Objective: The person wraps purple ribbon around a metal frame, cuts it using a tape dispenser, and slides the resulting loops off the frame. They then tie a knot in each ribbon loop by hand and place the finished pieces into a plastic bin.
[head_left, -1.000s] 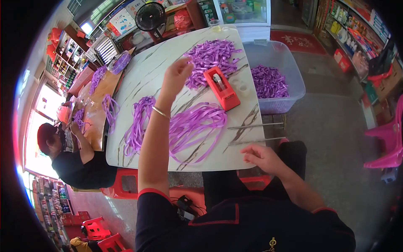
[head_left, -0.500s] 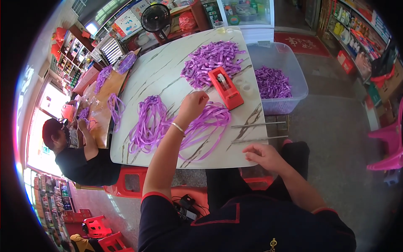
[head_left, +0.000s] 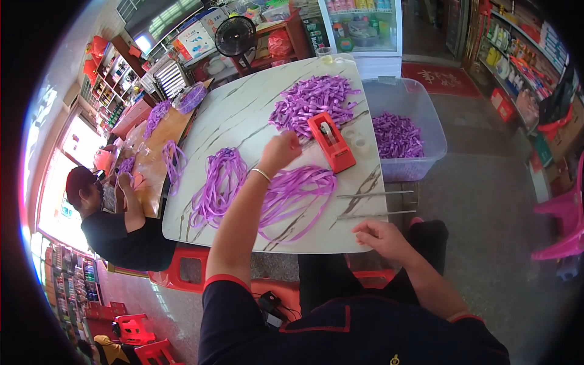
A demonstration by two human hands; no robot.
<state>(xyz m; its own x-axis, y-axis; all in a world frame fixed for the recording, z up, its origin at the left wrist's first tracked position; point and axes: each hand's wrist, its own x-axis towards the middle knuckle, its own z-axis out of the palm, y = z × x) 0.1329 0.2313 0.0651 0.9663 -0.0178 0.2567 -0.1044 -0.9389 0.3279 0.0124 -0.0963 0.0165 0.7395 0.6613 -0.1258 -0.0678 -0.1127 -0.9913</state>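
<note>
My left hand [head_left: 281, 152] is curled into a fist over the marble-patterned table [head_left: 243, 115], closed on the top end of a loose bundle of long purple ribbon strips [head_left: 298, 191]. A red tape dispenser [head_left: 331, 143] lies just right of that hand. Beyond it sits a heap of short purple ribbon pieces [head_left: 313, 103]. A second looped ribbon bundle [head_left: 216, 182] lies to the left. My right hand [head_left: 380, 238] hovers at the table's near edge with fingers loosely apart, holding nothing, just below two thin metal rods [head_left: 374, 204].
A clear plastic bin [head_left: 426, 158] with purple pieces stands right of the table. Another person [head_left: 112, 225] sits at the left, working with ribbons on a wooden board [head_left: 152, 164]. Red stools, a black fan [head_left: 236, 36], a glass-door fridge and shop shelves surround the area.
My left hand reached to the far ribbon heap, drew back over the near bundle, and now sits slightly farther forward beside the dispenser. My right hand has stayed at the table edge.
</note>
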